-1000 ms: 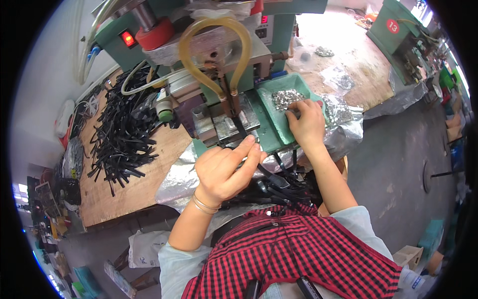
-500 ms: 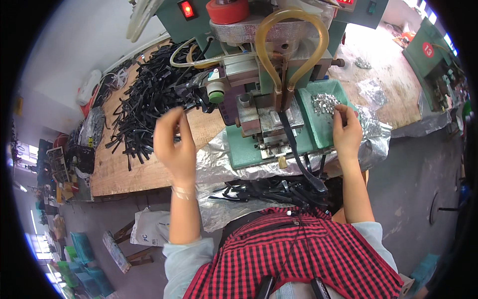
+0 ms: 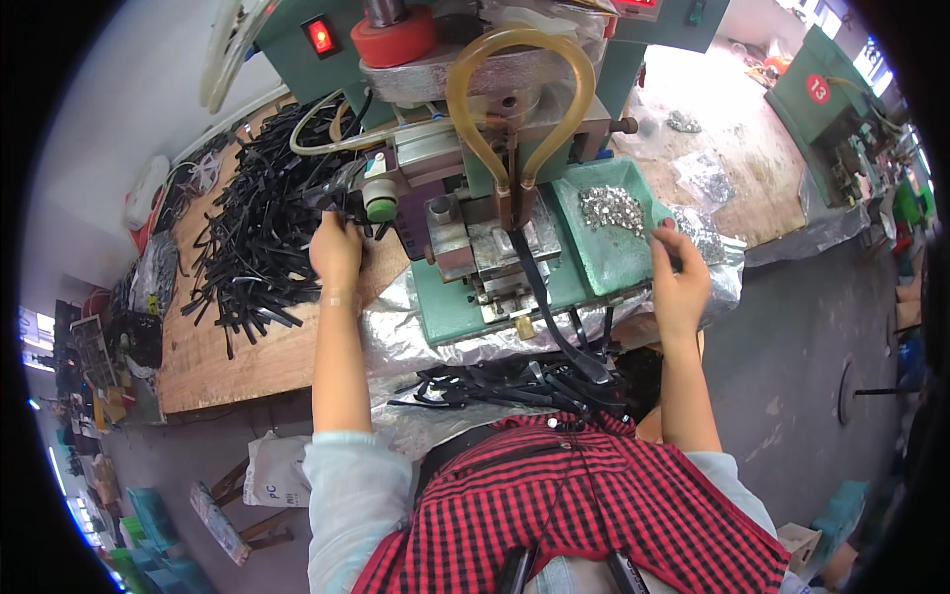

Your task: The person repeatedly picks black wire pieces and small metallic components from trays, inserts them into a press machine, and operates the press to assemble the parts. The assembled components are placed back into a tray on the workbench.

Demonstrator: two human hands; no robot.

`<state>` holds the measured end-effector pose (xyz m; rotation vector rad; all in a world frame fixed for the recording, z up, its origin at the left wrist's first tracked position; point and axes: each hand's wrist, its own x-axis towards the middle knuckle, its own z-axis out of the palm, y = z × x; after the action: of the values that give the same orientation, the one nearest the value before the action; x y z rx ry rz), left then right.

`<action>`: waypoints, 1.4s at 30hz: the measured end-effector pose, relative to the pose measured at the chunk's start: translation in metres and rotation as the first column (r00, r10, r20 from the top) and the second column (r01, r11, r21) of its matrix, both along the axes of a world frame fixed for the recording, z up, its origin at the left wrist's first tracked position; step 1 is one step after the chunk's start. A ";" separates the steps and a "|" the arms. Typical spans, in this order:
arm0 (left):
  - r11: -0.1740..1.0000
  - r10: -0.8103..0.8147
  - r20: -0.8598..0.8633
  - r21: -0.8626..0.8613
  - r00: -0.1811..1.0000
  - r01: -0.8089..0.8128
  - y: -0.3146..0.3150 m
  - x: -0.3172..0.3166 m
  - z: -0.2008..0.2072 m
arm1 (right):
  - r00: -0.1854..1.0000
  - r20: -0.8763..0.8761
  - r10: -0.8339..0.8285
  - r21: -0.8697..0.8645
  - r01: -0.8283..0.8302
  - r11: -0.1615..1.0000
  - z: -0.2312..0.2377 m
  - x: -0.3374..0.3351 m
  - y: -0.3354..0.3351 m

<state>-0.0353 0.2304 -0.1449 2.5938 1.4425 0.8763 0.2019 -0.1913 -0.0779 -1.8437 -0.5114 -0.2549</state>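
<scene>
At the near right edge of a heap of black strips [image 3: 262, 213], my left hand [image 3: 336, 255] has its fingers closed at the tips around a black strip, largely hidden by the hand. My right hand [image 3: 681, 292] is beside the right rim of a green tray [image 3: 599, 262] holding small silvery metal pieces [image 3: 612, 209]. Its thumb and forefinger meet in a pinch; whatever is between them is too small to make out. Between my hands stands a green press machine [image 3: 465, 322]. One long black strap [image 3: 554, 322] hangs from under its central tool toward my lap.
More black strips [image 3: 495, 384] lie on silvery sheeting at my lap. A looped yellowish hose [image 3: 522, 45] and a green-capped knob [image 3: 380, 206] are on the machine. Right of the tray lies a clear plastic bag [image 3: 705, 178]; another green machine [image 3: 836, 109] stands farther right.
My left hand has moved away from me to the strip heap, and its fingers have closed. My right hand has stayed by the tray's right side, still pinched. The whole view has shifted slightly.
</scene>
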 end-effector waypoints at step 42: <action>0.352 -0.915 0.055 0.591 0.399 0.726 -0.231 0.043 0.140 | 0.993 -0.049 0.106 0.145 -0.098 0.985 0.004 0.036 0.033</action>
<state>0.0074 -0.0009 -0.0045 2.6243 -0.4016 1.4944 0.2381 -0.1583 -0.0736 -1.6761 -0.5328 -0.1652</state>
